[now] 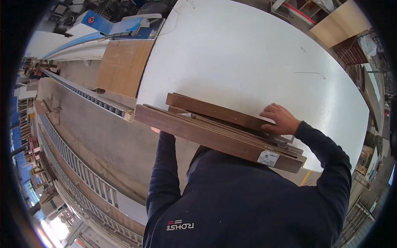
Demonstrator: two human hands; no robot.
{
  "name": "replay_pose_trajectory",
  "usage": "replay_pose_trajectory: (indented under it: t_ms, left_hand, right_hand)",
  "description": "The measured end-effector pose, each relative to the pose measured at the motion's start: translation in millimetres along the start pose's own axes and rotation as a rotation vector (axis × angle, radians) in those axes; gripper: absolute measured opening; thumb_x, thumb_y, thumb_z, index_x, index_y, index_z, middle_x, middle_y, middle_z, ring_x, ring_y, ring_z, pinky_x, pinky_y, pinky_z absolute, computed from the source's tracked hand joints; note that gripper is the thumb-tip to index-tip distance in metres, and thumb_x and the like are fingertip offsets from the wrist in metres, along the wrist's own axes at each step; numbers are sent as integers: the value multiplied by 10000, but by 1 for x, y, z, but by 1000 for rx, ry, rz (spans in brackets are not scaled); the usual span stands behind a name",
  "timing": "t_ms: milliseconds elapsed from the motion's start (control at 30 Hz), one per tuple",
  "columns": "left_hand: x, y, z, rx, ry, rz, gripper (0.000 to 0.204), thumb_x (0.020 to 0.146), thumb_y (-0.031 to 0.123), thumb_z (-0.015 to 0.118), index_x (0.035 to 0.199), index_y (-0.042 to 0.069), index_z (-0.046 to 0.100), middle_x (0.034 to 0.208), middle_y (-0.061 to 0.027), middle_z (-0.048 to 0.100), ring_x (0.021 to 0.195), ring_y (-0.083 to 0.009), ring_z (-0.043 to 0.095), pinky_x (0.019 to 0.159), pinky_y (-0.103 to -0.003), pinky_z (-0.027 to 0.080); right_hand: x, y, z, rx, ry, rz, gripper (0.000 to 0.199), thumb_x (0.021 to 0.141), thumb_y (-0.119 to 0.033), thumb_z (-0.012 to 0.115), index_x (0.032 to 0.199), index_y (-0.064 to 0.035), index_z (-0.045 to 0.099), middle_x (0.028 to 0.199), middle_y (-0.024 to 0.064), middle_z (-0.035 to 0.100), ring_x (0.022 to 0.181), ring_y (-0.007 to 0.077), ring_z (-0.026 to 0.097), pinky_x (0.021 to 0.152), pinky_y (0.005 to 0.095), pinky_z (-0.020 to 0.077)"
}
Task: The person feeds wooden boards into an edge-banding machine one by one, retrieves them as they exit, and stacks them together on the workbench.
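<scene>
Right hand: the right hand (281, 119) lies palm down, fingers loosely spread, pressing on top of the stack of dark brown boards (219, 128); not closed round anything.
Left hand: the left hand (155, 130) is under the stack's near edge, almost wholly hidden; I cannot tell how far it is open.
Boards: long, thin, stiff strips carried against the chest, over the edge of the white table (248, 53); a white label (268, 158) sits on one end.
Handling: probably fairly heavy together, smooth-faced and liable to slide apart; best held from below with a hand clamping on top.
Around: a roller conveyor (82, 165) runs along the left.
</scene>
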State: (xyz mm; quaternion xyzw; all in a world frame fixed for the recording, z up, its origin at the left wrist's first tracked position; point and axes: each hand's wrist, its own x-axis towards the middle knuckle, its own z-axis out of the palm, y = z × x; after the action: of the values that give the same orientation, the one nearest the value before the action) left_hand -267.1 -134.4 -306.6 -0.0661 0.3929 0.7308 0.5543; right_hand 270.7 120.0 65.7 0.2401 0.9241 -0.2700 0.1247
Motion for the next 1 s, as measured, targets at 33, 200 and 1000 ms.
replay_pose_trajectory:
  t_ms: [33, 200, 1000]
  left_hand:
    - [-1, 0, 1, 3, -6, -6, 692, 1014, 541, 456, 1553, 136, 300, 1499, -151, 466, 1298, -385, 491, 1061, -623, 402]
    - [-27, 1, 31, -41, 113, -38, 563, 1009, 484, 478, 1420, 102, 421, 1389, -157, 544, 1190, -350, 553, 991, -558, 449]
    - [-33, -5, 29, -2, 163, -69, 633, 1014, 513, 478, 1496, 111, 390, 1424, -162, 535, 1231, -364, 549, 1005, -601, 461]
  right_hand:
    - [13, -2, 1, 98, 75, -51, 497, 938, -402, 628, 1287, -52, 584, 1224, 158, 596, 1084, 330, 577, 943, 403, 482]
    - [78, -36, 3, 412, 110, -42, 512, 1034, -430, 459, 1276, 15, 535, 1314, 208, 564, 1181, 349, 558, 976, 440, 468]
    - [189, -71, -45, 528, -81, 103, 677, 1022, -525, 350, 1293, 64, 545, 1352, 222, 583, 1199, 386, 573, 1031, 419, 441]
